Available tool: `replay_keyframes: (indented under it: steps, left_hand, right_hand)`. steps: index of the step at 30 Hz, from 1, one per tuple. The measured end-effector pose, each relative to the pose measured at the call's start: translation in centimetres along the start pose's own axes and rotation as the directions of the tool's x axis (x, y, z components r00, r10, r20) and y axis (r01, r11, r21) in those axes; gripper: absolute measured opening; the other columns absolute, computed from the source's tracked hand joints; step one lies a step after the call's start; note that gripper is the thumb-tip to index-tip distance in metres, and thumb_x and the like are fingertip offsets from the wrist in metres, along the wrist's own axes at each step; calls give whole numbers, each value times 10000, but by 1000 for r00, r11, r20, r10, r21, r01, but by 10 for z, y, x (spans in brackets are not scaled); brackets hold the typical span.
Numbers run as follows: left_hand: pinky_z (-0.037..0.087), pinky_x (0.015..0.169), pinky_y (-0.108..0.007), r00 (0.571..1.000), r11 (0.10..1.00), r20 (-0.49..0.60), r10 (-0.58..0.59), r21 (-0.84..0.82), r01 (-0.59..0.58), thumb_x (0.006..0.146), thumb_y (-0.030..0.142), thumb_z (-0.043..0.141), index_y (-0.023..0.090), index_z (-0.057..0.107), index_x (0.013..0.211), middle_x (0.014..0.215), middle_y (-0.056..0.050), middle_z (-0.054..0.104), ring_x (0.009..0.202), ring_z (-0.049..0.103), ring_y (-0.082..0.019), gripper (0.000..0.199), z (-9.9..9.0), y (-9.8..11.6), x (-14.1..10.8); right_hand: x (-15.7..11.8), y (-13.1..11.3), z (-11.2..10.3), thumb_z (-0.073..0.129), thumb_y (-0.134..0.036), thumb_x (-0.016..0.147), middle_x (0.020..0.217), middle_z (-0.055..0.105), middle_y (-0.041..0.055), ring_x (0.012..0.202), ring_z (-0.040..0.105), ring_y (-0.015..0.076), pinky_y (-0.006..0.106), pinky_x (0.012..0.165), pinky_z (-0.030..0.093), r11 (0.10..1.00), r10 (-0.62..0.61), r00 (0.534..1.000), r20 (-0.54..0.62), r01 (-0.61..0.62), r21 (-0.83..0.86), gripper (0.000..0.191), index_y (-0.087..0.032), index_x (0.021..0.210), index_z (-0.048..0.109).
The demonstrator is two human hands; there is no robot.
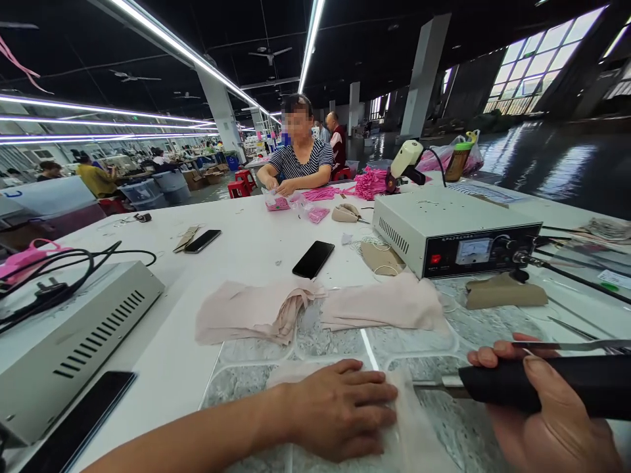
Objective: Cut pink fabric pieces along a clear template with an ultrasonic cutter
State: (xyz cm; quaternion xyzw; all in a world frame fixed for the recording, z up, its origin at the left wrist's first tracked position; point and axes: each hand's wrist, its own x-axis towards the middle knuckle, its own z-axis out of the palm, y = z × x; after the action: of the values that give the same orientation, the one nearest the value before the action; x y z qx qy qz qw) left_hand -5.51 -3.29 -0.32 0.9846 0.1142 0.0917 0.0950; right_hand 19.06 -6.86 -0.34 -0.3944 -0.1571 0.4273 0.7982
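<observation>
My left hand lies flat on a pale pink fabric piece over the grey marbled mat, fingers stretched out toward the right. In my right hand is a black-handled tool with a metal tip, which points left and reaches the fabric's right part near my left fingertips. A thin metal implement lies along the top of the handle by my right fingers. Two stacks of pale pink fabric, the left one and the right one, rest on the mat beyond my hands.
A control box with a dial stands at the right back, another box at the left. Phones lie on the white table. Across it a person handles small pink bags. Cables run right of the control box.
</observation>
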Motion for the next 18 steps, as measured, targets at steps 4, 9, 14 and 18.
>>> replay_keyframes:
  steps: [4,9,14,18]
  left_hand:
    - [269,1150,-338,1000,999,4,-28,-46,28,988,285,388,144,534,1234,1398,-65,517,1333,438,-197,319,-4,1,2]
    - [283,1151,-338,998,996,5,-61,-67,61,888,160,415,104,563,1173,1476,-76,419,1387,364,-220,327,-1,-1,12]
    - [295,1149,-377,995,989,81,-65,-130,75,803,162,509,115,580,1097,1488,-84,395,1396,347,-243,306,0,-6,24]
    - [272,1165,-376,996,983,53,-65,-168,73,803,179,516,123,571,1070,1458,-83,442,1388,361,-243,278,2,-8,23]
  right_hand:
    - [-4,-3,9,886,-297,439,853,541,-5,706,552,159,252,668,605,998,55,993,-102,-57,-14,504,-229,885,660]
    - [-4,-2,12,889,-295,375,839,518,-23,687,537,155,247,639,602,993,114,987,-112,-116,-17,568,-251,887,649]
    - [-2,1,4,857,-301,491,823,515,-18,679,541,153,254,642,600,997,78,997,-28,-78,-2,445,-250,871,632]
    - [-1,4,-1,855,-313,494,826,517,-16,678,544,161,276,621,603,998,59,998,-38,-59,1,469,-263,901,629]
